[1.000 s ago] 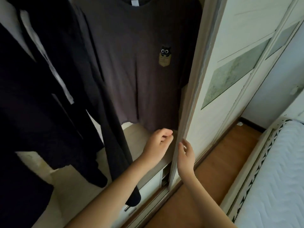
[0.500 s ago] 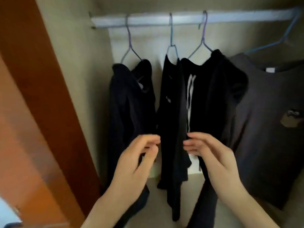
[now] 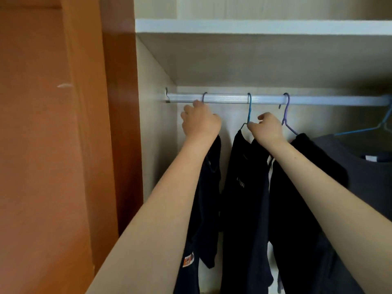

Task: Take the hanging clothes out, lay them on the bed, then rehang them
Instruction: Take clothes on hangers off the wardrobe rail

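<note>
Hands [image 3: 200,122] [image 3: 266,127] round hangers [image 3: 249,107] of black clothes [image 3: 244,187]

- I read the rail [image 3: 233,100] as silver.
- Leftmost hanger [image 3: 203,98] and third hanger [image 3: 285,116] purple, second hanger [image 3: 249,109] blue.
- Leftmost garment [image 3: 210,209] black, with an orange patch [image 3: 188,258].
- T-shirt [image 3: 371,187] dark grey.
- Wardrobe panel [image 3: 42,145] orange-brown.

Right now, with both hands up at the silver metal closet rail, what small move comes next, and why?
Probably lift both hooks straight up and off the silver metal rail. The left hand grips the leftmost purple wire hanger, the right hand pinches the blue wire hanger beside it, and both hooks sit over the rail.
</note>
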Motion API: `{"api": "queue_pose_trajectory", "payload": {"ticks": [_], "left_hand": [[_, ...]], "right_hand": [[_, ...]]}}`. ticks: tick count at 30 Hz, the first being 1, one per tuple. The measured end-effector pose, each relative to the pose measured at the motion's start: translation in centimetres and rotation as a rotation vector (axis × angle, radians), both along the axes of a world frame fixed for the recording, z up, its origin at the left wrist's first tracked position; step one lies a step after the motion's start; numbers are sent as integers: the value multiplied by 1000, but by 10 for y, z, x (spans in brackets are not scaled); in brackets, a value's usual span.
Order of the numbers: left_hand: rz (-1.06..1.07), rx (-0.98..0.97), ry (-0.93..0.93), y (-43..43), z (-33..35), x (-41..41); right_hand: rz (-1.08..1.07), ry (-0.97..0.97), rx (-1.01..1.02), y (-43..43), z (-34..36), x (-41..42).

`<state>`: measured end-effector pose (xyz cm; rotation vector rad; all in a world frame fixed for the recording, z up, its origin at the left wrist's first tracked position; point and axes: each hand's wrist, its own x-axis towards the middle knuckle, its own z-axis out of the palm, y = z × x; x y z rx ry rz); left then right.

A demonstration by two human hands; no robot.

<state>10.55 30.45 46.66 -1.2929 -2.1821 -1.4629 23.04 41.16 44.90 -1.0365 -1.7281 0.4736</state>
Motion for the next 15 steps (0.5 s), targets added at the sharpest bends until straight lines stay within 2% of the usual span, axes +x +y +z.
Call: {"api": "queue_pose_trajectory", "payload": {"ticks": [1, 3, 5, 7, 10, 15], "left_hand": [[2, -84, -97, 8, 1, -7], [-60, -189, -216, 18, -4, -17], [-127, -175, -326, 24, -9, -25], [-167, -92, -421, 27, -11, -31], [-125, -12, -448, 29, -12, -33], [-75, 83, -391, 21, 1, -30]], "right_hand": [[28, -4, -108, 5, 0, -3], [188, 171, -338, 20, -1, -8], [252, 326, -449, 32, -3, -9], [255, 371, -422, 36, -3, -12], [242, 447, -326, 38, 3, -17], [152, 362, -126, 26, 29, -14]]}}
